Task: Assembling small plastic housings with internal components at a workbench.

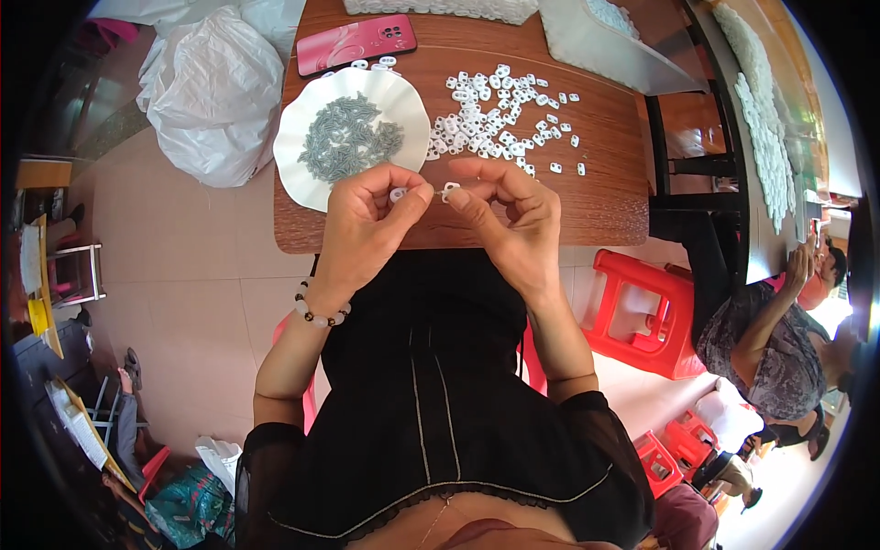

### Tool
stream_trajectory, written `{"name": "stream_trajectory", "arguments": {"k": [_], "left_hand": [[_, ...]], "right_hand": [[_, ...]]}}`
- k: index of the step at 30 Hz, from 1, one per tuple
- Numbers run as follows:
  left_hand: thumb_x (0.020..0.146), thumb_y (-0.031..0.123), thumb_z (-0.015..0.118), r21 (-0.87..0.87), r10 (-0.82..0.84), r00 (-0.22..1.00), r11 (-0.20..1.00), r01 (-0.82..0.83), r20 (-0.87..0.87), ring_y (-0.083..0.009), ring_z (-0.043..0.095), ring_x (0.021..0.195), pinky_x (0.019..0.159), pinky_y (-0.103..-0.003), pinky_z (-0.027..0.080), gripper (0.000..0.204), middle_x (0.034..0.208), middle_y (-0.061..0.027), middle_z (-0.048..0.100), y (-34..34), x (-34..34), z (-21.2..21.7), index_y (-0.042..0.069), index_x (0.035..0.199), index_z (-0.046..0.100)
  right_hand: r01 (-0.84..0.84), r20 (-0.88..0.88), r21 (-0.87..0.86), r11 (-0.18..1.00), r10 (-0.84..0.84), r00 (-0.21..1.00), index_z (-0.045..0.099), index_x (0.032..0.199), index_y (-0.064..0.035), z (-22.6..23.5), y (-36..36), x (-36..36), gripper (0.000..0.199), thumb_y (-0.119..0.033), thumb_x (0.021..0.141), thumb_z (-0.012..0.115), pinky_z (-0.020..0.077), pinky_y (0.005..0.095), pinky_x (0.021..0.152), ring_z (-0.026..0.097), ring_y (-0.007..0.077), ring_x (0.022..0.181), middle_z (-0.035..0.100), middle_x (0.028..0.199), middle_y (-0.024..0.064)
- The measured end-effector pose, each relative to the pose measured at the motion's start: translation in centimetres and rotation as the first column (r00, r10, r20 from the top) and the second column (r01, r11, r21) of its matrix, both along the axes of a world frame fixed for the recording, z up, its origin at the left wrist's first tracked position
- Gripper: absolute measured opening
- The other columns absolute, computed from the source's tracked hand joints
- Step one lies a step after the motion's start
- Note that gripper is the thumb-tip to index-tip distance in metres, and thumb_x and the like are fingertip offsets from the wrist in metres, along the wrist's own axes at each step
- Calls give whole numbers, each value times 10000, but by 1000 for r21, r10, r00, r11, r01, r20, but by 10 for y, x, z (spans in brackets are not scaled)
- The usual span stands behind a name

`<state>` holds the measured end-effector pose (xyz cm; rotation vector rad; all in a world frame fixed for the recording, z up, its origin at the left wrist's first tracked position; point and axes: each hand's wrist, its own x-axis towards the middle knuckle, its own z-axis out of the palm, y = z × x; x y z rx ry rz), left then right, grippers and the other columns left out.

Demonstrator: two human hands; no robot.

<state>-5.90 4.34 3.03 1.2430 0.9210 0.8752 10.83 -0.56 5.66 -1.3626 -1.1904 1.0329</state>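
My left hand (374, 220) and my right hand (515, 225) meet over the table's near edge, fingertips pinched close together. A small white two-holed plastic piece (450, 189) sits between my right thumb and fingers. Another white two-holed piece (397, 195) shows in the curl of my left fingers. A thin sliver seems to bridge the two pinches, too small to make out. Left of centre is a white scalloped plate (291, 151) bearing a heap of small grey pin-like pieces (346, 137). Many loose white two-holed pieces (481, 119) lie right of the plate.
On the brown wooden table (587, 206) lies a pink phone (356, 46) beyond the plate. A white bin (623, 41) stands at the far right. A big white plastic bag (215, 101) is on the left, a red stool (642, 316) on the right. Other people (779, 348) sit further right.
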Motion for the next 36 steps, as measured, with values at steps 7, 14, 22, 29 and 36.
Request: {"name": "stream_trajectory", "arguments": {"k": [7, 14, 22, 29, 36], "left_hand": [[875, 88, 652, -4, -28, 1000, 1000, 28, -2, 24, 397, 562, 475, -162, 294, 101, 661, 74, 535, -3, 7, 0, -9, 847, 653], [881, 93, 652, -14, -51, 998, 999, 52, 43, 20, 415, 589, 492, -159, 309, 112, 687, 65, 547, -4, 10, -1, -18, 865, 650], [888, 101, 646, -24, -79, 997, 997, 79, 28, 21, 422, 599, 499, -156, 316, 121, 704, 60, 553, -3, 8, -1, -17, 867, 646], [878, 98, 653, -24, -73, 997, 997, 74, 27, 22, 415, 589, 494, -157, 312, 112, 705, 65, 557, -4, 9, -4, -12, 860, 650], [875, 103, 662, -3, -79, 997, 997, 79, -23, 22, 404, 572, 482, -162, 304, 111, 695, 70, 556, -4, 8, -4, -7, 858, 654]], "right_hand": [[25, 9, 9, 1000, -25, 1000, 665, 1044, -4, -6, -5, 6, 218, -41, 831, 694, 477, 227, 692, 602, 56, 717, 666, 745, 27], [26, 75, 52, 998, -30, 997, 688, 970, -3, -9, -8, 10, 161, -41, 816, 712, 472, 228, 689, 608, 74, 719, 668, 776, 38], [35, 107, 60, 998, -41, 993, 700, 940, -11, -11, -9, 11, 145, -38, 800, 726, 461, 224, 647, 577, 85, 675, 649, 779, 47], [44, 102, 67, 997, -51, 993, 701, 932, -7, -15, -9, 10, 141, -41, 798, 729, 463, 227, 620, 585, 90, 678, 651, 780, 54], [45, 95, 76, 996, -52, 994, 701, 916, -3, -16, -10, 9, 123, -31, 798, 725, 464, 223, 610, 590, 91, 660, 651, 770, 58]]}}
